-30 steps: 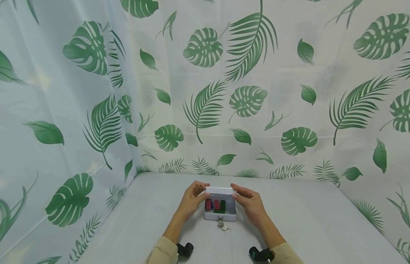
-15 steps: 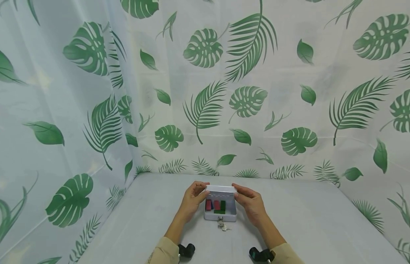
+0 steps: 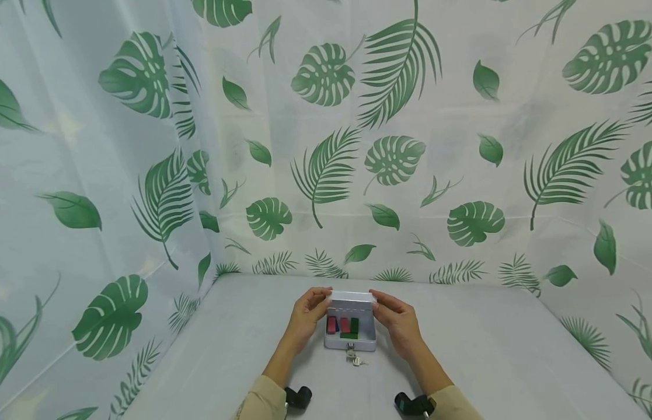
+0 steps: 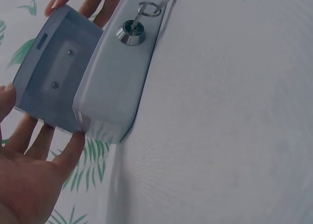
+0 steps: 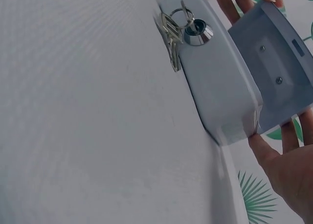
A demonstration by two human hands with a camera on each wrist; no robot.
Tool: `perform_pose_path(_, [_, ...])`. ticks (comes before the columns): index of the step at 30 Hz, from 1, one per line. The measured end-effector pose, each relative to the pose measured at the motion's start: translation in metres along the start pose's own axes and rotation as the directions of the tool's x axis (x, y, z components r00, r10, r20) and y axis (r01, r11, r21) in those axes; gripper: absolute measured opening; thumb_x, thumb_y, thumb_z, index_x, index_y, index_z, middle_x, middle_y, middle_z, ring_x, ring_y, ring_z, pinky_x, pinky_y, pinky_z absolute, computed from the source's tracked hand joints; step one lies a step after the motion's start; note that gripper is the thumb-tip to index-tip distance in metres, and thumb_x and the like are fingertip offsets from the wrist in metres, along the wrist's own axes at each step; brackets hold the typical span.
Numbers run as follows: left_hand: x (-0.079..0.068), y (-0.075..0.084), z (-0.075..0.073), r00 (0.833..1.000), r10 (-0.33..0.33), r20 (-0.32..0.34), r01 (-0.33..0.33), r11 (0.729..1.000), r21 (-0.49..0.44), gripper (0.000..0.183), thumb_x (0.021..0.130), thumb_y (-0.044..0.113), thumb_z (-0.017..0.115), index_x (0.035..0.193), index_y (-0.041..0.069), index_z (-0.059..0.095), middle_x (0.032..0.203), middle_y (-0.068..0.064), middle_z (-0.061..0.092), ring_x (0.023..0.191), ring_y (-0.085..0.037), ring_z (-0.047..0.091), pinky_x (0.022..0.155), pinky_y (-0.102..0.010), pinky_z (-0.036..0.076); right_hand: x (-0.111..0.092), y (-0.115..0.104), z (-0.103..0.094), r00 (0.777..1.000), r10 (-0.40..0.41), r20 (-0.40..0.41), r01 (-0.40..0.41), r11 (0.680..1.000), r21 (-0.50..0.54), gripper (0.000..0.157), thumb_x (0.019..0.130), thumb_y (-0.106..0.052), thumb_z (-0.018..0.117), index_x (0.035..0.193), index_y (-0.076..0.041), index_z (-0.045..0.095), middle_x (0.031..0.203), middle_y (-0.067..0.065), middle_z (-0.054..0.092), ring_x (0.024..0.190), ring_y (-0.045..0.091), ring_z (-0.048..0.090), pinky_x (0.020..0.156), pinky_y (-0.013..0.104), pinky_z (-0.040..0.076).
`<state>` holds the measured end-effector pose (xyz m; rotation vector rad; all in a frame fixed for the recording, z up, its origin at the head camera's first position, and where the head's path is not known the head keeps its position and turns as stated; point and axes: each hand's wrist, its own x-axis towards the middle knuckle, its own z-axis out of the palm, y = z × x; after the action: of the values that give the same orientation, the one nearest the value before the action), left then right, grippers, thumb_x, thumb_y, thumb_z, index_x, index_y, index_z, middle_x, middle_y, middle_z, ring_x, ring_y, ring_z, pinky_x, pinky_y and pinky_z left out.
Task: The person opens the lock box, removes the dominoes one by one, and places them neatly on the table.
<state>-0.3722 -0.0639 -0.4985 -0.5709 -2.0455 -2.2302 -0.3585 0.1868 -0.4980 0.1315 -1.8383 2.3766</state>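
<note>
A small light grey cash box stands on the table with its hinged lid raised. My left hand holds the lid's left end, thumb in front and fingers behind. At the other end my right hand grips it in the same way. The lid's inner face shows a slot and two screws in the left wrist view. Inside the box lie small blocks: red, green and a bit of blue. A key sits in the front lock, with another key hanging from its ring.
White cloth covers the table. Behind and to the left hangs a white curtain with green leaf prints. Black devices are strapped to both wrists, below beige sleeves.
The lid's upper edge has risen slightly, and more of the face below it shows. Both hands have shifted a little with it. The box, blocks and keys have stayed put.
</note>
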Motion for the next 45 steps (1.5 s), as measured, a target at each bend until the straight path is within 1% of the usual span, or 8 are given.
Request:
perform_pose_path(6, [0.001, 0.001, 0.001, 1.0, 0.0, -0.01, 0.0, 1.0, -0.009, 0.028, 0.104, 0.018, 0.064, 0.13, 0.008, 0.064, 0.15, -0.012, 0.059, 0.139, -0.03, 0.055, 0.112, -0.058, 0.048, 0.0, 0.0, 0.006, 0.999, -0.015, -0.043, 0.016, 1.0, 0.017, 0.043, 0.095, -0.005, 0.074, 0.136, 0.004, 0.064, 0.132, 0.006, 0.073, 0.109, 0.011, 0.073, 0.111, 0.055, 0.048])
perform_pose_path(13, [0.003, 0.0, 0.004, 1.0, 0.019, -0.01, -0.019, 1.0, 0.003, 0.034, 0.107, 0.02, 0.059, 0.138, 0.005, 0.058, 0.149, -0.015, 0.059, 0.142, -0.039, 0.051, 0.113, -0.061, 0.045, 0.001, 0.002, 0.007, 0.998, -0.022, -0.064, 0.022, 1.0, -0.004, 0.046, 0.095, -0.009, 0.075, 0.138, 0.001, 0.064, 0.129, -0.004, 0.074, 0.111, 0.008, 0.072, 0.112, 0.054, 0.048])
perform_pose_path(20, [0.003, -0.001, 0.008, 0.999, 0.019, -0.043, -0.017, 0.999, 0.044, 0.027, 0.108, 0.022, 0.056, 0.133, 0.014, 0.062, 0.149, -0.015, 0.059, 0.135, -0.028, 0.058, 0.109, -0.061, 0.049, 0.002, 0.004, 0.008, 0.995, -0.018, -0.093, 0.016, 1.0, -0.021, 0.047, 0.093, -0.015, 0.079, 0.136, -0.002, 0.066, 0.126, -0.009, 0.075, 0.112, 0.007, 0.072, 0.11, 0.052, 0.05])
perform_pose_path(24, [0.005, -0.001, 0.01, 0.998, 0.013, -0.064, -0.009, 0.998, 0.065, 0.026, 0.109, 0.024, 0.055, 0.132, 0.016, 0.062, 0.147, -0.012, 0.061, 0.133, -0.027, 0.059, 0.107, -0.06, 0.05, 0.002, 0.004, 0.009, 0.995, -0.012, -0.104, 0.011, 1.0, -0.017, 0.049, 0.093, -0.019, 0.079, 0.137, -0.003, 0.066, 0.126, -0.011, 0.074, 0.112, 0.006, 0.072, 0.111, 0.053, 0.049])
perform_pose_path(29, [0.007, 0.0, 0.016, 0.996, 0.008, -0.09, -0.001, 0.997, 0.077, 0.025, 0.11, 0.025, 0.053, 0.132, 0.017, 0.061, 0.143, -0.014, 0.062, 0.126, -0.034, 0.06, 0.102, -0.058, 0.051, 0.002, 0.001, 0.011, 0.993, -0.005, -0.12, 0.001, 0.999, -0.032, 0.049, 0.094, -0.021, 0.078, 0.139, -0.006, 0.066, 0.137, -0.002, 0.07, 0.114, 0.006, 0.07, 0.112, 0.053, 0.049])
perform_pose_path(34, [0.009, 0.001, 0.02, 0.991, 0.011, -0.133, 0.003, 0.994, 0.108, 0.023, 0.11, 0.025, 0.052, 0.131, 0.02, 0.061, 0.14, -0.011, 0.064, 0.123, -0.032, 0.06, 0.097, -0.052, 0.053, 0.002, -0.003, 0.016, 0.99, -0.001, -0.144, -0.004, 0.999, -0.032, 0.046, 0.096, -0.021, 0.076, 0.139, -0.007, 0.066, 0.142, 0.004, 0.066, 0.115, 0.005, 0.069, 0.111, 0.053, 0.05])
perform_pose_path(41, [0.01, 0.003, 0.023, 0.984, 0.022, -0.175, -0.001, 0.993, 0.12, 0.022, 0.11, 0.024, 0.053, 0.129, 0.02, 0.063, 0.135, -0.009, 0.065, 0.117, -0.031, 0.06, 0.09, -0.044, 0.052, 0.003, -0.005, 0.022, 0.985, 0.003, -0.171, -0.008, 1.0, -0.029, 0.042, 0.096, -0.021, 0.076, 0.136, -0.009, 0.069, 0.127, -0.011, 0.072, 0.111, 0.002, 0.068, 0.111, 0.056, 0.049])
perform_pose_path(45, [0.01, 0.003, 0.023, 0.982, 0.022, -0.186, 0.0, 0.993, 0.12, 0.022, 0.11, 0.024, 0.054, 0.129, 0.02, 0.063, 0.135, -0.009, 0.065, 0.12, -0.031, 0.06, 0.091, -0.046, 0.052, 0.003, -0.004, 0.023, 0.984, 0.007, -0.176, -0.012, 0.999, -0.031, 0.04, 0.098, -0.021, 0.074, 0.136, -0.01, 0.069, 0.13, -0.01, 0.071, 0.12, 0.008, 0.065, 0.113, 0.057, 0.047])
